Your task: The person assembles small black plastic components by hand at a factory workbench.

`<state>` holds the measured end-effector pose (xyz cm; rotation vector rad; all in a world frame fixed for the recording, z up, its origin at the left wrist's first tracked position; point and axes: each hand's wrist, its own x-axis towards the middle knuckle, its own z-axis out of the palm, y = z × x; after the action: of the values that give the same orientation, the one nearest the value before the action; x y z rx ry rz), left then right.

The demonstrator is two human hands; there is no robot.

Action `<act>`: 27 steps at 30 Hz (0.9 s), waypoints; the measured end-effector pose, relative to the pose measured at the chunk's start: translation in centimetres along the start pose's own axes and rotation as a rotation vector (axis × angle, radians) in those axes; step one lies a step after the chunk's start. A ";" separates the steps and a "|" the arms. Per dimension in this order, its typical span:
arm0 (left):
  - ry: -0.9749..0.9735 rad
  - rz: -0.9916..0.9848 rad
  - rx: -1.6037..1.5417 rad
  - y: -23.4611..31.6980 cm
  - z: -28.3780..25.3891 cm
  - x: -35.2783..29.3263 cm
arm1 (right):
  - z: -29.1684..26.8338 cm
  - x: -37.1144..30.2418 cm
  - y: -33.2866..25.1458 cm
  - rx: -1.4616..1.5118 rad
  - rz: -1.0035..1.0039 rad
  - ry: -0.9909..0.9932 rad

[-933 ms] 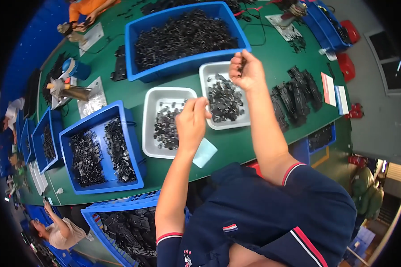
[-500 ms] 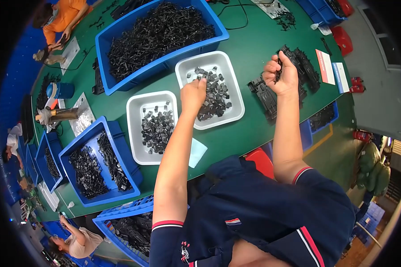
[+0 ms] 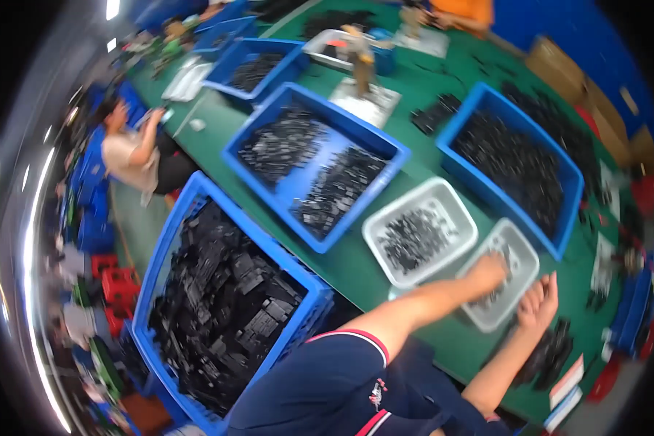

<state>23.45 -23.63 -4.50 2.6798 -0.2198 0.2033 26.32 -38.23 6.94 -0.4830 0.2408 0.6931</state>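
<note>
My left hand [image 3: 489, 272] reaches down into the right white tray [image 3: 479, 316], over small dark pieces; its fingers are smeared by motion. To the right of that tray is my right hand [image 3: 538, 301], raised with its fingers curled in. What it holds, if anything, is too blurred to make out. Another white tray [image 3: 436, 272] stands beside the first, holding many small dark pieces. Below my right hand, partly behind my forearm, lie black moulded plastic parts [image 3: 548, 356] on the green table.
Behind the trays stands a blue bin [image 3: 501, 207] full of black parts. A divided-looking blue bin [image 3: 305, 171] sits further left. A large blue crate [image 3: 316, 305] of black parts stands by the table's near edge. Other people [image 3: 131, 149] are at left and far side.
My view has swung to the left, bringing the blue crate and a seated person into fuller sight. My left hand stays in the same tray. My right hand appears closer to it.
</note>
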 end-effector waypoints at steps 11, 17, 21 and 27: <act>0.295 -0.323 -0.694 -4.1 -13.3 -7.2 | 10.7 3.9 6.9 -0.237 0.238 -0.064; 0.537 -0.527 -0.704 -11.1 -21.5 -15.0 | 15.9 8.5 16.7 -0.538 0.463 -0.047; 0.787 -0.544 -0.383 -15.9 -22.6 -18.8 | 21.0 10.4 23.1 -0.755 0.621 -0.196; 0.778 -0.587 -0.114 -21.4 -21.1 -22.7 | 31.8 17.0 32.8 -1.306 0.671 -0.417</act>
<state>3.03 7.44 1.44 2.2258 0.7474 0.9582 19.06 8.92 16.87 -1.5063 -0.5330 1.5687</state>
